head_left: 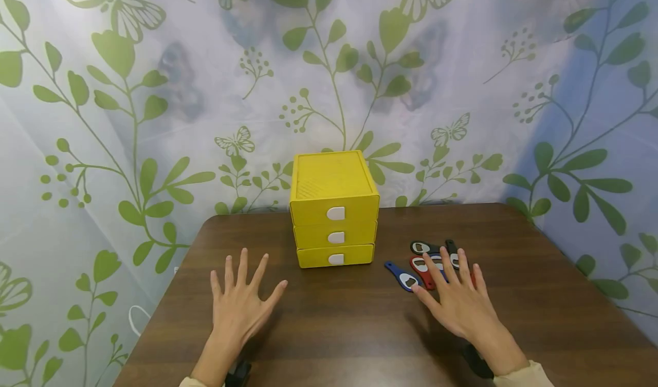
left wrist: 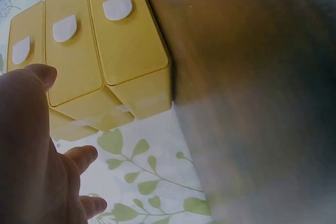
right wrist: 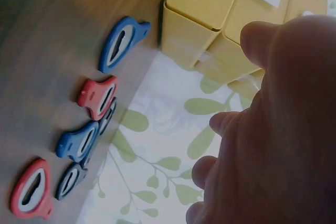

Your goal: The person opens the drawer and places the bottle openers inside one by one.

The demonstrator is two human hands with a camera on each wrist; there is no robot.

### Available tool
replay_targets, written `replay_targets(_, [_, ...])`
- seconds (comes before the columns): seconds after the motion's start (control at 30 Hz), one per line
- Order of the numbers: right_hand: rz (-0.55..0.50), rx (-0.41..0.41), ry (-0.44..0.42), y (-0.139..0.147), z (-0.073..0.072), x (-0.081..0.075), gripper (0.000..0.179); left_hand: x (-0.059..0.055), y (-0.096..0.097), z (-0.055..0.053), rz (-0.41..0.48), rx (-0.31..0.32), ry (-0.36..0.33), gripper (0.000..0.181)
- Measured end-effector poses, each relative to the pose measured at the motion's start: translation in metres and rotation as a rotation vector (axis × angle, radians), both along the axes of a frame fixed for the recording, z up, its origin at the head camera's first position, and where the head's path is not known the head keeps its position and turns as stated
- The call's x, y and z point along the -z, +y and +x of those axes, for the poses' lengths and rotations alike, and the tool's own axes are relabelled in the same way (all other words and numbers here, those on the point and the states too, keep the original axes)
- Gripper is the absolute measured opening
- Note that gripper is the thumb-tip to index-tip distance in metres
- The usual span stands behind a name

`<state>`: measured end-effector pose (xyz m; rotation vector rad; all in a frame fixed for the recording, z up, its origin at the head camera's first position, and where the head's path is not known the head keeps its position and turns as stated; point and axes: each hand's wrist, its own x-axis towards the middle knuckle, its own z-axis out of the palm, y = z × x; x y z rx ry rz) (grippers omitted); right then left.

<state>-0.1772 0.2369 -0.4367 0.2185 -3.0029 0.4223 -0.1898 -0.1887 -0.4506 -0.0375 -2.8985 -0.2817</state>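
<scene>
Over the table's left half, my left hand spreads its fingers and holds nothing. My right hand is likewise spread and bare, above the right half. Beyond its fingertips lie several bottle openers: a blue bottle opener on the left, a red bottle opener, another blue bottle opener, a second red bottle opener and black bottle openers. In the head view the right hand partly hides them. A yellow three-drawer box stands between and beyond the hands, its drawers closed.
The brown wooden table reaches back to a curtain printed with green leaves and butterflies. White tabs mark the drawer fronts. A thin white cord hangs off the table's left edge.
</scene>
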Motion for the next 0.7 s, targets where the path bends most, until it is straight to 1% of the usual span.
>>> replay_targets(0.13, [0.024,-0.009,0.028,-0.001,-0.004,-0.004,0.085,-0.005,0.003,-0.004,0.009,0.018,0.014,0.087])
replay_targets(0.23, [0.043,-0.025,0.067,-0.002,-0.009,-0.007,0.083,-0.01,0.005,-0.007,0.017,0.033,0.026,0.087])
replay_targets(0.43, [0.054,-0.061,0.15,-0.007,-0.018,-0.017,0.082,-0.024,0.003,-0.013,0.036,0.049,0.073,0.087])
replay_targets(0.57, [0.052,-0.092,0.196,-0.01,-0.025,-0.023,0.081,-0.035,0.004,-0.017,0.078,0.062,0.085,0.089])
replay_targets(0.7, [0.024,-0.123,0.223,-0.014,-0.033,-0.028,0.079,-0.046,0.011,-0.022,0.135,0.089,0.096,0.09])
